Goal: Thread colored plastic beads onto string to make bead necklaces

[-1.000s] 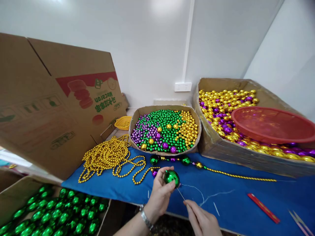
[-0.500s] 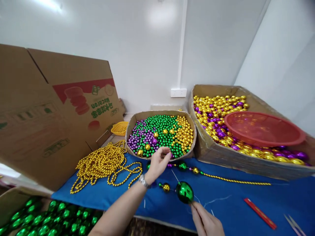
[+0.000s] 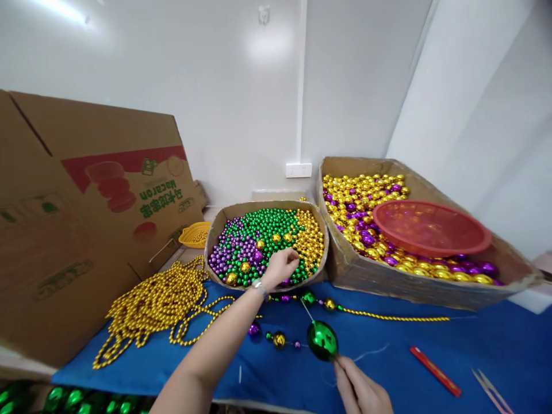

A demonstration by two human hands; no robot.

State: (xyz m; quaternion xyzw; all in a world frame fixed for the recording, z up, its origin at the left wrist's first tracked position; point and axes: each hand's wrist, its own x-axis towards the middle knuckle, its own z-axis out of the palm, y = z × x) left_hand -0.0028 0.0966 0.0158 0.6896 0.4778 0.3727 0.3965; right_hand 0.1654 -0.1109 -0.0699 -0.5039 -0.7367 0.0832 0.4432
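**Right hand (image 3: 362,385) holds up a big green bead (image 3: 322,340); left hand (image 3: 282,267) is over the bead box (image 3: 226,213)**

The big green bead is above the worktop (image 3: 375,333), toward the middle of its front edge. The right hand's fingertips are pinched together at the bead's lower end; the rest of that hand is cut off below. A needle (image 3: 307,310) sticks out of the bead's upper end; its other end is hidden. A short row of purple, green and gold beads (image 3: 279,340) lies just left of the big one; a thin thread beside it is hard to follow.

The left hand's fingers are curled in, almost closed. Whether they have hold of anything I cannot tell. The left forearm hides part of the cloth and the loose end of the gold chains (image 3: 159,299) near the worktop's left edge.

The bead box, at the middle of the back edge, holds small purple, green and gold beads with a few larger ones. To its right, a bigger box (image 3: 388,282) holds gold and purple beads, some hidden under a red basin (image 3: 435,227). A yellow basket (image 3: 185,237) at the back left holds tiny gold beads. Large green beads (image 3: 75,397) below the left front corner are mostly cut off, as is a carton (image 3: 107,241) on the left.
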